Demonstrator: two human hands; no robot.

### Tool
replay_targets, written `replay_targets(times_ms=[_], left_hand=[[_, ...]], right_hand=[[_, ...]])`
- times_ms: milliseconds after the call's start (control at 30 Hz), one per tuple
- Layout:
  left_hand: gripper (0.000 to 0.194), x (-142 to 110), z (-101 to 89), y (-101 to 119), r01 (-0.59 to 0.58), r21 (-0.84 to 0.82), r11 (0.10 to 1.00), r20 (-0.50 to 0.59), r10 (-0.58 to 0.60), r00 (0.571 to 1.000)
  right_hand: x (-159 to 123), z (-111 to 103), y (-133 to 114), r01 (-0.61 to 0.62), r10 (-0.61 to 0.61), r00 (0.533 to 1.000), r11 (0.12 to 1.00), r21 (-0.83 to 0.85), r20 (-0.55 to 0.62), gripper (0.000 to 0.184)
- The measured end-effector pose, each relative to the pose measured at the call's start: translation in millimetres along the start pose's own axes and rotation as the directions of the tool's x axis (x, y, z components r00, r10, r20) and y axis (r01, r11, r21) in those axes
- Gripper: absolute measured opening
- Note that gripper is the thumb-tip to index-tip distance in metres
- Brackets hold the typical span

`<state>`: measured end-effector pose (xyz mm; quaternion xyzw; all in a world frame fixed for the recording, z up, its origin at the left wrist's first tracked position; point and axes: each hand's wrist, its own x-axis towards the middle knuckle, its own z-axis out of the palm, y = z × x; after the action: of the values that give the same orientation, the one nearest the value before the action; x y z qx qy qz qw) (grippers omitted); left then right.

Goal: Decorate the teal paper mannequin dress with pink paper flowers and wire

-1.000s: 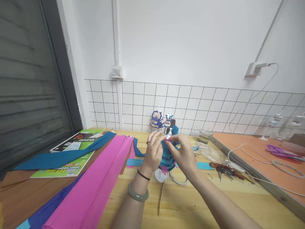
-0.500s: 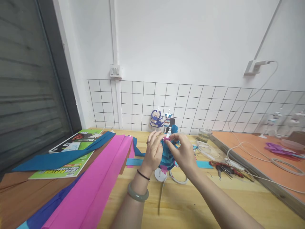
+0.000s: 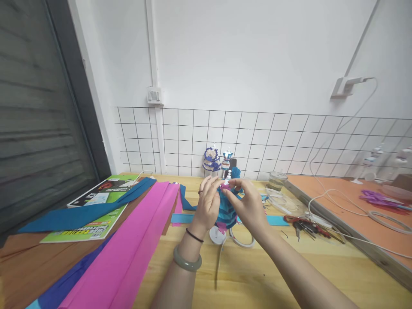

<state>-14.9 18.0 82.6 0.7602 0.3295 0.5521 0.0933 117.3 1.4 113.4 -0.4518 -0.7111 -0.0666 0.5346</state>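
A small mannequin doll in a teal crepe-paper dress (image 3: 226, 210) stands on a white round base (image 3: 216, 234) on the wooden table (image 3: 257, 274). My left hand (image 3: 207, 205) is curled against the doll's left side, fingers near its top. My right hand (image 3: 247, 205) pinches a small pink piece (image 3: 224, 186) at the doll's upper body. Both hands hide much of the dress.
A long pink crepe sheet (image 3: 135, 244), blue strips (image 3: 80, 210) and a green booklet (image 3: 93, 214) lie left. Two finished paper-dress dolls (image 3: 219, 161) stand by the tiled wall. A tape ring (image 3: 241, 240), keys (image 3: 305, 225), a glass jar (image 3: 276, 180), white cables and an orange board (image 3: 354, 206) lie right.
Hands and doll stay nearly still; only the fingertips shift slightly at the doll's top. The camera tilted a little.
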Motion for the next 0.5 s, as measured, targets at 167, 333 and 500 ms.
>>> replay_targets(times_ms=[167, 333, 500], left_hand=[[0.04, 0.3, -0.7, 0.0, -0.001, -0.004, 1.0, -0.008, 0.001, 1.0], [0.038, 1.1, -1.4, 0.6, 0.006, -0.03, 1.0, -0.022, -0.007, 1.0], [0.036, 1.1, -1.6, 0.1, 0.036, -0.149, 0.988, -0.051, -0.044, 0.998]], right_hand=[[-0.7, -4.7, -1.4, 0.019, -0.02, 0.999, 0.999, 0.036, 0.034, 0.021], [-10.0, -24.0, -1.5, 0.005, -0.003, 1.0, 0.996, 0.085, -0.026, 0.02], [-37.6, -45.7, 31.5, -0.192, 0.193, 0.981, 0.981, 0.033, -0.009, 0.024]])
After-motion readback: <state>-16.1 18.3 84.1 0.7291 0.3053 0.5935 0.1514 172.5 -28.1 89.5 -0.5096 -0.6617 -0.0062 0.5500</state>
